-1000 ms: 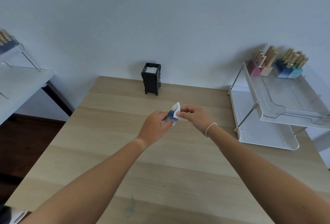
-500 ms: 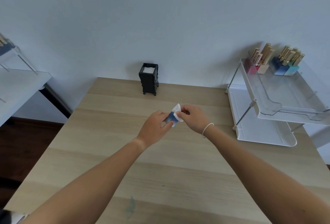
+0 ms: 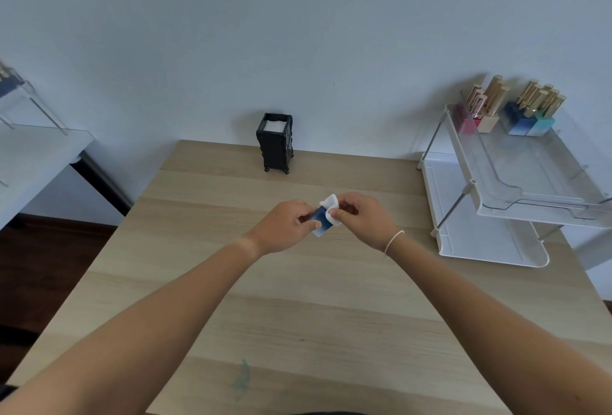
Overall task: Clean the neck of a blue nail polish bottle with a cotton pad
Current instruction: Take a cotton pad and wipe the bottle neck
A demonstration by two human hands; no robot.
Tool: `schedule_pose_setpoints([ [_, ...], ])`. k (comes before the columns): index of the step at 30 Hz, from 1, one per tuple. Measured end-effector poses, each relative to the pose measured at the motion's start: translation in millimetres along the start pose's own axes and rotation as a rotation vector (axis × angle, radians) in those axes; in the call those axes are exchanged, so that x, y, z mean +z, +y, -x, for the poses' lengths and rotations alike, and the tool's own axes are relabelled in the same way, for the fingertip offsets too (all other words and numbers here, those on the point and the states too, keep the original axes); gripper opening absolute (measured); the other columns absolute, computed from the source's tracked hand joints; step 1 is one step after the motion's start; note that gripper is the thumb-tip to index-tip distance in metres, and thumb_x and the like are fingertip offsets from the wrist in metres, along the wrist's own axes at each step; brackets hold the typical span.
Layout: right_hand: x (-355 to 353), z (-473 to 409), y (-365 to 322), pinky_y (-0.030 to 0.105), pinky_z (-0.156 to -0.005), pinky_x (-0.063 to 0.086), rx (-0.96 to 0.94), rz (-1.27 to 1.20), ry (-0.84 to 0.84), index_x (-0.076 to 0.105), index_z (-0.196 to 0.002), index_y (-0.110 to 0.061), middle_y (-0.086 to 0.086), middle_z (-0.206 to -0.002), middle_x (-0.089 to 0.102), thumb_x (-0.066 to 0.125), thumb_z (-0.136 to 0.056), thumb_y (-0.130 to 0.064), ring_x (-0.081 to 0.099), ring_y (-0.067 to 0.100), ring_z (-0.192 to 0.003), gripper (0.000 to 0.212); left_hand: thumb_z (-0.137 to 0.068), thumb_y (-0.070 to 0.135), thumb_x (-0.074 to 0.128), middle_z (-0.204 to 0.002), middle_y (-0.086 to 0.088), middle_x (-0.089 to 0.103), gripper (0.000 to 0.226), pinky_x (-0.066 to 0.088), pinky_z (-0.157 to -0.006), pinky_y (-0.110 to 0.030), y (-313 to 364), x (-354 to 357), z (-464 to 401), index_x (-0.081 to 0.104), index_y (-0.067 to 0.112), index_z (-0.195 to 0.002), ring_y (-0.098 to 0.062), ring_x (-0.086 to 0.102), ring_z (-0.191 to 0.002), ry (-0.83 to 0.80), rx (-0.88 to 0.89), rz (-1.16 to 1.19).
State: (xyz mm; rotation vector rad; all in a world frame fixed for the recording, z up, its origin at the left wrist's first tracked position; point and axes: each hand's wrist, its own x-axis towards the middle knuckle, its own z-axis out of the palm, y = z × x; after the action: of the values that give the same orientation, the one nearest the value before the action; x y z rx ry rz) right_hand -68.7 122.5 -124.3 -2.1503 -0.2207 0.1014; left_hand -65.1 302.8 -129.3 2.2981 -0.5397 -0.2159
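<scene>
Above the middle of the wooden table (image 3: 331, 298), my left hand (image 3: 281, 227) grips a small blue nail polish bottle (image 3: 321, 218), tilted with its top toward the right. A white cotton pad (image 3: 332, 206) is folded over the bottle's top end, pinched there by the fingers of my right hand (image 3: 359, 216). The pad hides the neck of the bottle. No cap shows on the bottle.
A black holder (image 3: 275, 142) with white pads stands at the table's far edge. A white two-tier tray rack (image 3: 490, 235) sits at the right, with several gold-capped polish bottles (image 3: 510, 106) on its clear upper tier. A blue smear (image 3: 243, 380) marks the near tabletop.
The view has shifted slightly. My right hand has turned the pad around the bottle's top; both hands stay together at the same place above the table.
</scene>
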Motion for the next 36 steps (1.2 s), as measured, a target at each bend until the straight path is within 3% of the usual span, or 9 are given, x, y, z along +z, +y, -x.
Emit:
schedule_pose_setpoints([
  [4, -5.6, -1.5, -4.0, 0.004, -0.047, 0.036, 0.102, -0.065, 0.010, 0.068, -0.087, -0.009, -0.010, -0.061, 0.054, 0.061, -0.082, -0.017, 0.045, 0.001, -0.054, 0.012, -0.088, 0.018, 0.053, -0.068, 0.004, 0.040, 0.012, 0.025, -0.058, -0.021, 3.4, 10.4, 1.3, 0.057, 0.007, -0.084, -0.007, 0.038, -0.063, 0.085, 0.064, -0.142],
  [8, -8.2, -2.0, -5.3, 0.023, -0.060, 0.039, 0.199, -0.083, -0.024, 0.067, -0.084, -0.003, 0.002, -0.066, 0.056, 0.061, -0.080, -0.015, 0.047, 0.014, -0.061, 0.014, -0.089, 0.017, 0.052, -0.075, 0.000, 0.044, 0.014, 0.026, -0.060, -0.021, 3.6, 22.4, 4.0, 0.057, 0.005, -0.087, -0.014, 0.040, -0.071, 0.151, 0.056, -0.206],
  [14, -8.2, -3.7, -4.3, 0.029, -0.064, 0.043, 0.315, -0.128, -0.016, 0.065, -0.082, 0.008, 0.008, -0.062, 0.061, 0.061, -0.076, -0.013, 0.051, 0.017, -0.059, 0.022, -0.089, 0.018, 0.051, -0.081, 0.001, 0.044, 0.014, 0.028, -0.069, -0.019, 3.9, 33.1, 5.2, 0.057, 0.005, -0.092, -0.014, 0.040, -0.078, 0.196, 0.050, -0.247],
  [22, -11.0, -14.6, -9.7, 0.019, -0.050, 0.042, 0.498, -0.169, -0.073, 0.054, -0.066, -0.006, 0.007, -0.055, 0.059, 0.061, -0.078, -0.014, 0.049, 0.014, -0.044, 0.016, -0.090, 0.016, 0.050, -0.086, -0.008, 0.053, 0.016, 0.037, -0.070, -0.023, 5.7, 39.3, 6.5, 0.058, 0.004, -0.096, -0.016, 0.043, -0.080, 0.234, 0.027, -0.251],
  [25, -12.1, -14.0, -11.0, 0.019, -0.054, 0.044, 0.432, -0.127, -0.088, 0.058, -0.071, -0.007, 0.004, -0.058, 0.061, 0.062, -0.080, -0.016, 0.051, 0.011, -0.048, 0.013, -0.090, 0.019, 0.050, -0.082, -0.002, 0.048, 0.014, 0.030, -0.065, -0.017, 5.2, 36.0, 4.9, 0.057, 0.007, -0.093, -0.013, 0.042, -0.077, 0.203, -0.002, -0.185],
  [28, -12.3, -10.1, -9.7, 0.018, -0.057, 0.048, 0.307, -0.118, -0.053, 0.060, -0.076, -0.016, -0.001, -0.062, 0.062, 0.060, -0.080, -0.012, 0.057, 0.008, -0.052, 0.005, -0.088, 0.017, 0.052, -0.069, 0.006, 0.038, 0.017, 0.032, -0.058, -0.013, 6.2, 28.6, 3.1, 0.048, 0.019, -0.072, -0.008, 0.037, -0.063, 0.162, -0.008, -0.112],
  [30, -13.0, -8.3, -8.9, 0.016, -0.056, 0.050, 0.252, -0.138, -0.050, 0.063, -0.087, -0.013, -0.001, -0.061, 0.062, 0.060, -0.079, -0.009, 0.059, 0.007, -0.052, 0.009, -0.087, 0.015, 0.053, -0.064, 0.008, 0.034, 0.023, 0.032, -0.058, -0.012, 6.1, 24.2, 2.9, 0.045, 0.017, -0.066, -0.007, 0.034, -0.058, 0.149, -0.009, -0.067],
  [33, -15.4, -5.8, -7.8, 0.016, -0.056, 0.053, 0.220, -0.201, -0.070, 0.066, -0.087, -0.012, -0.001, -0.060, 0.062, 0.061, -0.080, -0.007, 0.059, 0.008, -0.055, 0.009, -0.087, 0.014, 0.054, -0.064, 0.006, 0.035, 0.019, 0.032, -0.058, -0.013, 5.9, 20.7, 2.5, 0.053, 0.002, -0.073, -0.007, 0.034, -0.058, 0.127, 0.000, -0.050],
  [36, -17.3, -3.7, -7.4, 0.015, -0.055, 0.053, 0.188, -0.241, -0.080, 0.067, -0.084, -0.016, 0.000, -0.062, 0.064, 0.061, -0.082, -0.008, 0.061, 0.006, -0.054, 0.010, -0.087, 0.013, 0.054, -0.064, 0.007, 0.038, 0.016, 0.032, -0.058, -0.013, 8.2, 17.7, 1.4, 0.058, -0.001, -0.081, -0.006, 0.036, -0.060, 0.125, 0.016, -0.021],
])
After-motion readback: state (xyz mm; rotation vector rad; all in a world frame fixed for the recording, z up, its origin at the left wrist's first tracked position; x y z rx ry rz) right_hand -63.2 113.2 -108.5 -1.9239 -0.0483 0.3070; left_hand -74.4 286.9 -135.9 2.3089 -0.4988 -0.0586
